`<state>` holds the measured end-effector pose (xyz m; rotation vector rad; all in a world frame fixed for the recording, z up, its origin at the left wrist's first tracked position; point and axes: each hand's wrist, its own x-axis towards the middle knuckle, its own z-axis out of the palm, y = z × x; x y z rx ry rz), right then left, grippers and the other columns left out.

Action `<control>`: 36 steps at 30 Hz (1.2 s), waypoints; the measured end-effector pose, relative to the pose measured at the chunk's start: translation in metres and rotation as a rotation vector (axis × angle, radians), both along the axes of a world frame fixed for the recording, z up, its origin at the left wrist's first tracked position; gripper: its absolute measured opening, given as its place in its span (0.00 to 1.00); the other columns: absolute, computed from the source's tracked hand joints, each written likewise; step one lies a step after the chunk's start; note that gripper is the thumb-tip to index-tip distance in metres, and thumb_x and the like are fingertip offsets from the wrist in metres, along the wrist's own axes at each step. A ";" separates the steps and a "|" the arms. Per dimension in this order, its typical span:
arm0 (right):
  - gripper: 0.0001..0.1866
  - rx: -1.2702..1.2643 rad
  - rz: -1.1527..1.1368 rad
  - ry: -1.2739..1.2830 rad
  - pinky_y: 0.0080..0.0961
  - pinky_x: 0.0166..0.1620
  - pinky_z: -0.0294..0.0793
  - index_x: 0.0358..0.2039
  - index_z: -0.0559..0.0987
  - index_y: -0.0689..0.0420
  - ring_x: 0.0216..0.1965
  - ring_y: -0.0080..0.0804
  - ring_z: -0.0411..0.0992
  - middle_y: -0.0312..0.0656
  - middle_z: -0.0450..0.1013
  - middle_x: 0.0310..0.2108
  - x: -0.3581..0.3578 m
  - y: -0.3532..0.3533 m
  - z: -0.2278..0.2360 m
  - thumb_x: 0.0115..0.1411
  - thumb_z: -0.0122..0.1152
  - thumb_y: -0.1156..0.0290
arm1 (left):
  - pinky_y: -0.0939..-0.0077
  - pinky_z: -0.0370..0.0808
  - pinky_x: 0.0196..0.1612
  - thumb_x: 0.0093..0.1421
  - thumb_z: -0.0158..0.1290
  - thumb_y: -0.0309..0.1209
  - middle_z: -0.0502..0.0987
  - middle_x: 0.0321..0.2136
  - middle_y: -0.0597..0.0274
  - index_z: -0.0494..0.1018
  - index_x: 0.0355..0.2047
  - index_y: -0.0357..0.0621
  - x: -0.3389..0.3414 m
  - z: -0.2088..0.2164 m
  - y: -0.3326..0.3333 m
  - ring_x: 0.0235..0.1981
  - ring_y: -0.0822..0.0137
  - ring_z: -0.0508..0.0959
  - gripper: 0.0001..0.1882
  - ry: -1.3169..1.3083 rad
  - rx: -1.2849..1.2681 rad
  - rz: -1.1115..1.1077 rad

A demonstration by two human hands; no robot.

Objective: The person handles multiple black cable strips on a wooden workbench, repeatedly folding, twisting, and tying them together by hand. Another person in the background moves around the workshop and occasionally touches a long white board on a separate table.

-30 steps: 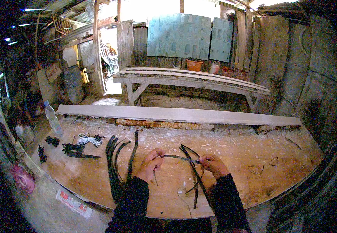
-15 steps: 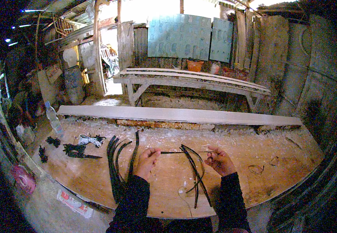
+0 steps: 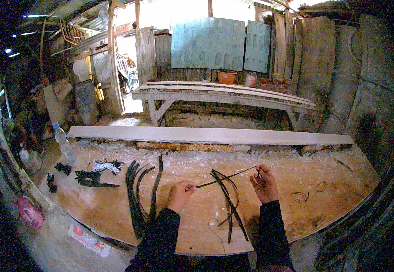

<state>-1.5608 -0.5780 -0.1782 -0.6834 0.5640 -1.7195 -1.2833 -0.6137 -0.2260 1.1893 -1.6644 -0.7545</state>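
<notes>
A thin black strip is stretched above the wooden table, slanting up to the right. My left hand pinches its lower left end, and my right hand pinches its right end, a little higher and farther away. Beneath the strip lie several loose dark strips, crossing one another on the table. Beside my left forearm rests a bundle of longer, wider black strips. What the strips are made of is too unclear to tell.
The worn wooden table has a long pale board along its far edge. At left are a clear plastic bottle, black bundles and a white cord hank. Thin loops lie at right. A bench stands beyond.
My right hand has risen and moved slightly right and away. My left hand has moved a little right and nearer. The strip between them has gone from level to slanted.
</notes>
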 end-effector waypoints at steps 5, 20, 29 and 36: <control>0.12 -0.109 -0.020 -0.041 0.26 0.39 0.69 0.38 0.68 0.52 0.29 0.21 0.68 0.32 0.68 0.36 -0.002 0.000 0.000 0.51 0.51 0.72 | 0.74 0.68 0.26 0.45 0.52 0.28 0.73 0.21 0.57 0.72 0.26 0.39 0.000 0.008 0.009 0.22 0.65 0.72 0.07 -0.185 -0.121 -0.004; 0.14 -0.046 0.194 0.291 0.18 0.32 0.69 0.37 0.68 0.58 0.28 0.23 0.68 0.35 0.68 0.28 0.043 0.001 -0.009 0.48 0.56 0.72 | 0.84 0.65 0.23 0.47 0.54 0.34 0.72 0.20 0.69 0.73 0.26 0.40 -0.011 -0.031 -0.011 0.20 0.78 0.68 0.10 0.142 0.213 -0.181; 0.05 0.276 0.388 0.513 0.14 0.27 0.65 0.26 0.71 0.56 0.23 0.21 0.66 0.34 0.69 0.22 0.085 0.022 -0.008 0.47 0.56 0.72 | 0.87 0.64 0.22 0.47 0.54 0.33 0.71 0.21 0.71 0.70 0.31 0.42 -0.025 -0.019 0.005 0.21 0.80 0.68 0.11 0.396 0.397 -0.317; 0.04 0.176 0.341 0.548 0.15 0.30 0.64 0.24 0.71 0.56 0.24 0.20 0.66 0.32 0.69 0.22 0.085 0.012 -0.023 0.46 0.56 0.74 | 0.88 0.61 0.20 0.47 0.54 0.33 0.70 0.19 0.70 0.70 0.28 0.42 -0.029 -0.010 0.013 0.19 0.80 0.67 0.10 0.338 0.288 -0.292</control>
